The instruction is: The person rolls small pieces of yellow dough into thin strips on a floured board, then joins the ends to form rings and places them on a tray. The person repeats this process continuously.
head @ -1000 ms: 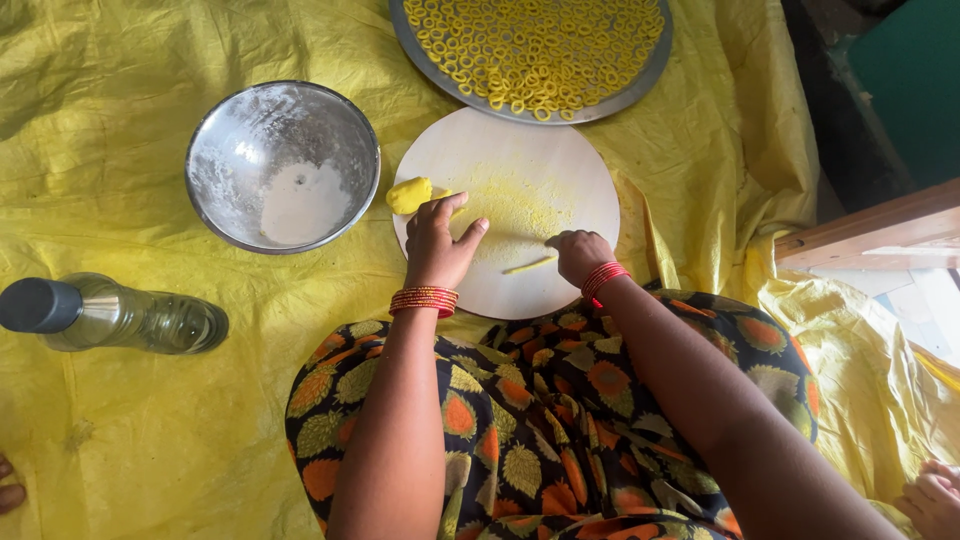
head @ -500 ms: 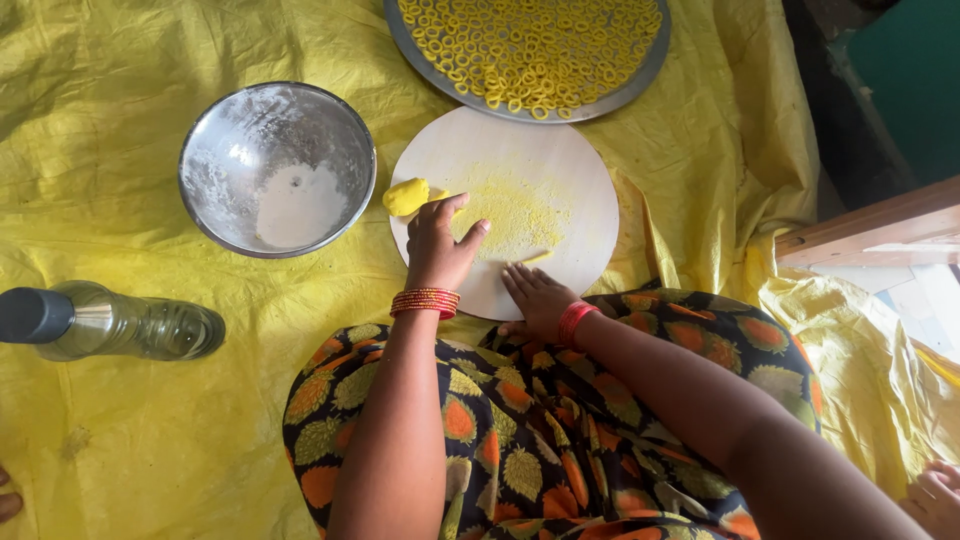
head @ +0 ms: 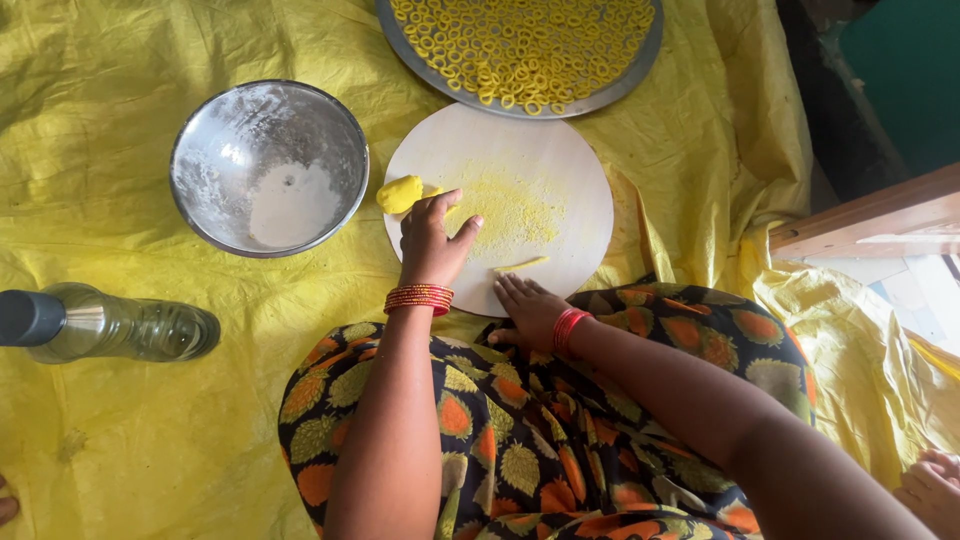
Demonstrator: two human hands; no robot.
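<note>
A round pale board dusted with yellow flour lies in front of my lap. My left hand rests on its left part, fingers spread and holding nothing, just beside a small lump of yellow dough. My right hand lies flat on the board's near edge, empty. A thin rolled strip of yellow dough sits on the board just beyond its fingertips. Both wrists wear red bangles.
A steel bowl holding white flour stands left of the board. Behind it is a steel tray full of yellow dough rings. A clear bottle lies at left on the yellow sheet. Wooden furniture stands at right.
My right hand has slid back from the dough strip towards my lap and now lies at the board's near edge. My left hand has stayed beside the dough lump.
</note>
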